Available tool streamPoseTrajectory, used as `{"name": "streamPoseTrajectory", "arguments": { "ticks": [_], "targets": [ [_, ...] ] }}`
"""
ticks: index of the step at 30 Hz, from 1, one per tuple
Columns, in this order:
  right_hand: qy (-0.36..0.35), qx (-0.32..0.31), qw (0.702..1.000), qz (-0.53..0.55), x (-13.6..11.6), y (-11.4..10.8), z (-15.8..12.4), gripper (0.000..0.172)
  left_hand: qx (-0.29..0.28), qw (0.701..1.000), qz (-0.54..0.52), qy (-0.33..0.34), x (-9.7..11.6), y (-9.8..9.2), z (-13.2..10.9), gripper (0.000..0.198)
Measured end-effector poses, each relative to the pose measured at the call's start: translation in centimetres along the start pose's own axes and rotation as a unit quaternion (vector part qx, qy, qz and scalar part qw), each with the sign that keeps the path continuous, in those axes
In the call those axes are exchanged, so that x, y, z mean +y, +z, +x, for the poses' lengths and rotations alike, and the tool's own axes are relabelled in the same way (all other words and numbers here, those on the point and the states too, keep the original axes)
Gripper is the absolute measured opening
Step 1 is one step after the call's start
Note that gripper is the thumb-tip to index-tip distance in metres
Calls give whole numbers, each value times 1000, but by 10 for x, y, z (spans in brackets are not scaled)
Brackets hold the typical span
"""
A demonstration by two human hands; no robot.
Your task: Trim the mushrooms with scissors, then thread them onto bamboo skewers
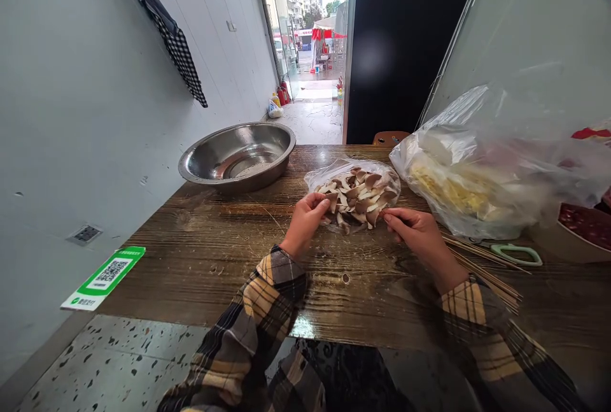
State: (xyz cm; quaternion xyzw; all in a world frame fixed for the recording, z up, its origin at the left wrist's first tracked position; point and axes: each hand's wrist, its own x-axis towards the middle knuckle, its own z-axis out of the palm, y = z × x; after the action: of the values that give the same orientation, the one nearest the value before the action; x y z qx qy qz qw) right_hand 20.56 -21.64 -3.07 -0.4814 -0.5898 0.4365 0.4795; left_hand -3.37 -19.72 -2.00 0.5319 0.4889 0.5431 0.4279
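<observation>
A heap of torn oyster mushrooms [358,192], brown-capped with pale stems, lies in an opened clear plastic bag [315,176] on the wooden table. At the heap's left side, my left hand [308,221] is closed, thumb and fingers pinching a brown-capped mushroom piece. My right hand [415,234] comes in from the right, its fingertips pinched at the edge of a mushroom piece at the front of the heap. The exact grip there is small and partly hidden. Several thin wooden skewers [482,272] lie by my right wrist.
A wide steel basin [238,157] stands at the back left. On the right are a filled clear plastic bag [458,176], green-handled scissors [518,254] and a bowl of dark red food [585,224]. A green QR-code card [107,277] sits at the left table edge.
</observation>
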Motion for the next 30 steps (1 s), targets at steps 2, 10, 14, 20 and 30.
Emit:
{"name": "streamPoseTrajectory", "arguments": {
  "ticks": [2,10,14,20,30],
  "targets": [
    [-5,-22,1000,-14,-2,1,-1,35,0,993,-112,-41,1,-1,0,25],
    [-16,-152,981,-117,-1,-1,-4,33,-8,976,-208,-69,5,-2,-1,35],
    [-34,-156,975,-154,1,-1,-4,32,-7,977,-204,-61,8,0,-2,37],
    [-54,-155,969,-186,-2,-1,-4,34,-18,980,-192,-59,9,2,-3,37],
    [-58,-148,970,-185,-1,-1,-4,32,-37,981,-183,-54,8,3,-4,34]
  ]
}}
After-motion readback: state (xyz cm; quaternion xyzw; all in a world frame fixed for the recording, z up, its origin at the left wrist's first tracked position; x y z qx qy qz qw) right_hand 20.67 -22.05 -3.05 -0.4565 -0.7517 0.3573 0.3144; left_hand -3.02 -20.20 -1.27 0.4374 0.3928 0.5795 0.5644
